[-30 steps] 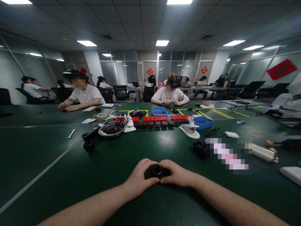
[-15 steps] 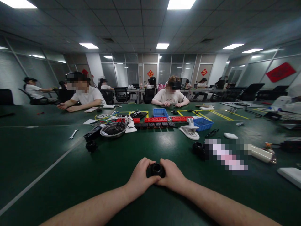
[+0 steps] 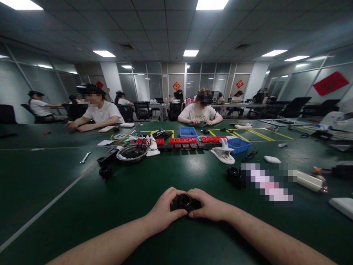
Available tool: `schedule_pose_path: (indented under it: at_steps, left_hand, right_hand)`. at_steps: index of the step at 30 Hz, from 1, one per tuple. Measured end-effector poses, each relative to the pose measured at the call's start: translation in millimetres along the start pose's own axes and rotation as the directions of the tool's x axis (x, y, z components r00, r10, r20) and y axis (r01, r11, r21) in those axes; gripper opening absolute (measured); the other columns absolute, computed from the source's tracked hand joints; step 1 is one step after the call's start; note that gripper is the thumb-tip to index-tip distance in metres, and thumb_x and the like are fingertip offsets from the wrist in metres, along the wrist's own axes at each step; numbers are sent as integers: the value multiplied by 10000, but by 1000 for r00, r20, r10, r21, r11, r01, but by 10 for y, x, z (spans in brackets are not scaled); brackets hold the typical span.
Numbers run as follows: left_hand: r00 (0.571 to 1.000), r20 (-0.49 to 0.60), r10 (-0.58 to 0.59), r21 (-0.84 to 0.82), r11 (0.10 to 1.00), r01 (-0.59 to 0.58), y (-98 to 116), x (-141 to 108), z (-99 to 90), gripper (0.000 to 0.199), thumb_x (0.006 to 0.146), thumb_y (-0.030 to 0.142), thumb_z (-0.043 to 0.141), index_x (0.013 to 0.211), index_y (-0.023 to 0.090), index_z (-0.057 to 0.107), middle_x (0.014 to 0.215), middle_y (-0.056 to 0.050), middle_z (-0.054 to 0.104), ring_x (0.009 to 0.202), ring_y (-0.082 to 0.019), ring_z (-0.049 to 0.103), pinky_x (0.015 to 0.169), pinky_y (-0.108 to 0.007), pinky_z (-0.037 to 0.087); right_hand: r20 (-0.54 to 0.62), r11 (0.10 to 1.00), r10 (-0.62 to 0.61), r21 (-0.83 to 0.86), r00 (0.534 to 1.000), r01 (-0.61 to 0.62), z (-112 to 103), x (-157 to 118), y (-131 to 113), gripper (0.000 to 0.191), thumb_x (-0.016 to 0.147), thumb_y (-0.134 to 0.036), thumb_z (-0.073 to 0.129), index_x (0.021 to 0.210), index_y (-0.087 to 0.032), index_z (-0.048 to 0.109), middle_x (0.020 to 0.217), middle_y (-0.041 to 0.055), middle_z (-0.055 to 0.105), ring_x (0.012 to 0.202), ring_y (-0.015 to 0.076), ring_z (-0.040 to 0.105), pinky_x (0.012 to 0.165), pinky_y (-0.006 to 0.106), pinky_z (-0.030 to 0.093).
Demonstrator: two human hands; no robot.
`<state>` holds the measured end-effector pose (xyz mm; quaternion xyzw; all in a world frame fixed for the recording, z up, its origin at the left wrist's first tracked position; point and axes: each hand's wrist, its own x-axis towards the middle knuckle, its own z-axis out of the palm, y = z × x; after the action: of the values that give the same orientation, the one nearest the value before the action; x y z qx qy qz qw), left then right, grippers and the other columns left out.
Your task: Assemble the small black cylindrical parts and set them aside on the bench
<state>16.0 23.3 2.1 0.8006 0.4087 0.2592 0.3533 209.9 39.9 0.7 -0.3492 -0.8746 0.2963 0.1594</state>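
Close in front of me, at the bottom middle of the head view, a black round part with a hole (image 3: 185, 201) is held between both hands. My left hand (image 3: 165, 208) grips its left side, with thumb in front and fingers behind. On the right side my right hand (image 3: 209, 207) closes round it in the same way. The hole faces up towards me. Some dark material shows beside the part under the fingers, and its lower side is hidden. A similar black part (image 3: 105, 172) stands on the table at left, and another black part (image 3: 233, 174) at right.
Across the green table (image 3: 71, 213) lie a wrench (image 3: 85, 158), a metal bowl (image 3: 132, 153), red strips (image 3: 183, 140), blue bins (image 3: 238, 145), a white clip stand (image 3: 223, 152) and a cream cylinder (image 3: 309, 181). Co-workers sit at the far side.
Both hands have shifted slightly on the black part. My right hand has moved a little to the right, and more of the part shows between the fingers.
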Motion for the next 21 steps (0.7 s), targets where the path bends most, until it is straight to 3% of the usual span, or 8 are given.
schedule_pose_path:
  at_steps: [21]
  left_hand:
    - [1000,-2,3,-11,1000,-3,-21,18,12,365,671,229,604,1025,239,514,914,-9,493,825,-170,466,693,-257,383]
  right_hand:
    - [5,1000,-16,-17,1000,16,-14,15,-22,268,659,-226,638,900,-139,559,878,30,560,834,175,487,754,282,370]
